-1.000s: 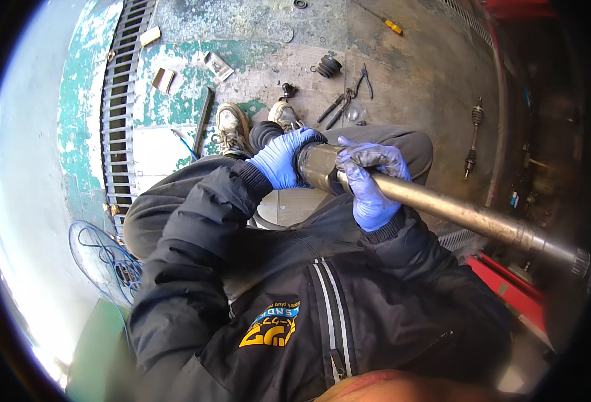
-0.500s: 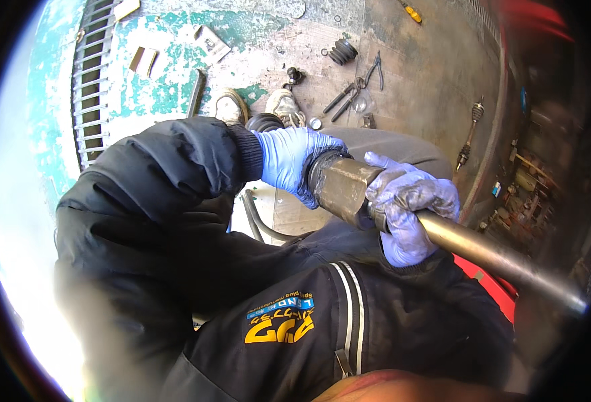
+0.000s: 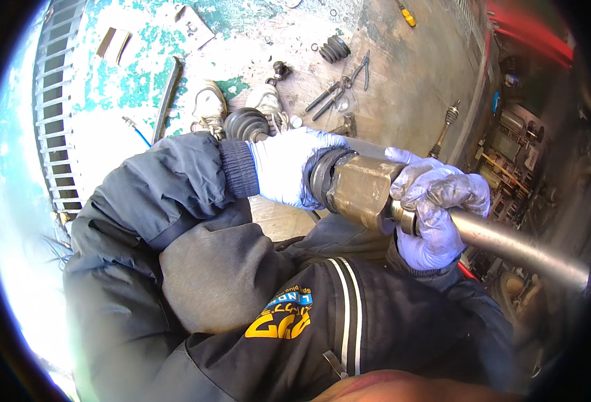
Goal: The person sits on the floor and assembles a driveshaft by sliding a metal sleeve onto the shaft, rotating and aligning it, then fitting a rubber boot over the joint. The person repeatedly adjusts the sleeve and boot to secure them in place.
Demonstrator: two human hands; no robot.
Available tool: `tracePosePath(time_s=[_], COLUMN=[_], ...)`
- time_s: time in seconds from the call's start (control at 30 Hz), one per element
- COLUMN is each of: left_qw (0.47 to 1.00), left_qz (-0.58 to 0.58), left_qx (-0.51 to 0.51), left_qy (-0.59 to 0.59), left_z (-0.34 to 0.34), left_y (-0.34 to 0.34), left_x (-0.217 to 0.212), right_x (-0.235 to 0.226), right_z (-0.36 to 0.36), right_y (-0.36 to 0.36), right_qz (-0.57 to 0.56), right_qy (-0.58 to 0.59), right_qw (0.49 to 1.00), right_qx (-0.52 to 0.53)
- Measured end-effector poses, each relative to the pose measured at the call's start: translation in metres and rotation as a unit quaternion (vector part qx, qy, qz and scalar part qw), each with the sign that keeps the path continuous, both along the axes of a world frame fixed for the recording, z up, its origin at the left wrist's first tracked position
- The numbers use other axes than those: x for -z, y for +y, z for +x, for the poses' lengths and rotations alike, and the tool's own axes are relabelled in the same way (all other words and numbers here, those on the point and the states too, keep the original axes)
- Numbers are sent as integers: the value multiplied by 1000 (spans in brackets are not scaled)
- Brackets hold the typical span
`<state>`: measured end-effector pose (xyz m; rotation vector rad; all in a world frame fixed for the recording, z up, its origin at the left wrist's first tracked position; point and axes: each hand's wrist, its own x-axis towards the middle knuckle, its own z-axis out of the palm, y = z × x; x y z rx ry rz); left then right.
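Rightward — shaft [image 3: 523, 250] juts; right hand [image 3: 442, 209] grips.

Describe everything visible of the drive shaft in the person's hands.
The drive shaft is brownish, worn-looking metal: a faceted housing with a dark, ringed end, a stepped neck and a long, smooth, shinier bar. It slants down to the picture's right. The left hand grips it at the ringed end; the right hand wraps the neck and bar. The bar's far tip is lost in shadow.

Worn floor [image 3: 402, 74], green paint flaking leftward. Grate [image 3: 57, 114] along left edge; carton [image 3: 113, 45], black bar [image 3: 168, 97] nearby. Ribbed sleeve [image 3: 335, 49], pliers [image 3: 359, 69] mid-floor. Screwdriver [image 3: 408, 16] toward far right corner; axle [image 3: 451, 114] near right edge.
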<state>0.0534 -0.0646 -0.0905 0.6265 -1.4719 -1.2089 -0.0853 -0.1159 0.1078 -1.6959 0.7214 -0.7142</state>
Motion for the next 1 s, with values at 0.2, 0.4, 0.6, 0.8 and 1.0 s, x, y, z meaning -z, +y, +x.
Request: tracePosePath(time_s=[0.2,0.4,0.6,0.8,1.0], left_qw=[999,997,990,995,994], left_qz=[-15,12,-110,25,46], left_qx=[-13,33,-89,56,62], left_qy=[29,64,-5,76,73], left_z=[3,5,14,19,18], left_y=[-2,-4,-5,-12,-11], left_x=[1,9,3,-3,-5], right_x=[-3,-1,2,6,6], right_z=[9,11,12,1,-6], right_y=[-12,-11,-16,-19,-21], right_qz=[-10,19,49,58,132], right_qy=[33,8,-4,-8,-12], right_qw=[999,999,999,998,991], right_qx=[-33,-24,-24,-32,-5])
